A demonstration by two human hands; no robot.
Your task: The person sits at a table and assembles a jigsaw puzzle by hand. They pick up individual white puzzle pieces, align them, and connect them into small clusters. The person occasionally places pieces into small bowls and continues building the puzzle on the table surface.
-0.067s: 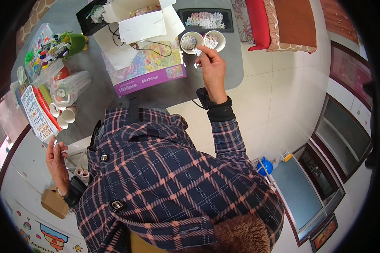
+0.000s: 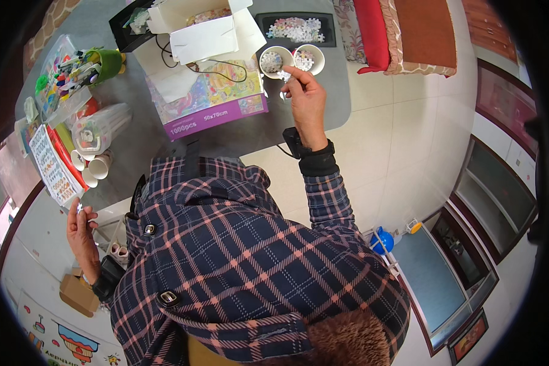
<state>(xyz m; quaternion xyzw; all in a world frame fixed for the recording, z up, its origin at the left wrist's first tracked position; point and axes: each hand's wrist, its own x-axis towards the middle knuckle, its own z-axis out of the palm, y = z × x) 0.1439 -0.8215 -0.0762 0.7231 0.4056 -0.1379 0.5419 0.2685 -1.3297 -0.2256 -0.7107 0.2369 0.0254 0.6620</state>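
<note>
My right hand (image 2: 308,105) reaches over the grey table, its thumb and forefinger closed on a small white puzzle piece (image 2: 285,76). It is just in front of a paper cup (image 2: 263,67) that has puzzle pieces inside. A second paper cup (image 2: 321,63), also with pieces in it, stands close on the right. Behind them, a black tray (image 2: 331,35) carries a heap of pale puzzle pieces (image 2: 296,29). My left hand (image 2: 83,235), off the table's left edge, pinches another small white puzzle piece (image 2: 79,208).
A purple-sided puzzle box (image 2: 226,114) lies mid-table, with an open white carton (image 2: 204,44) and a black cable on top. At the left are a green pot (image 2: 108,64) near many pens, clear plastic containers (image 2: 94,137), cups and a sticker sheet (image 2: 53,165). A cushioned seat (image 2: 378,30) is far right.
</note>
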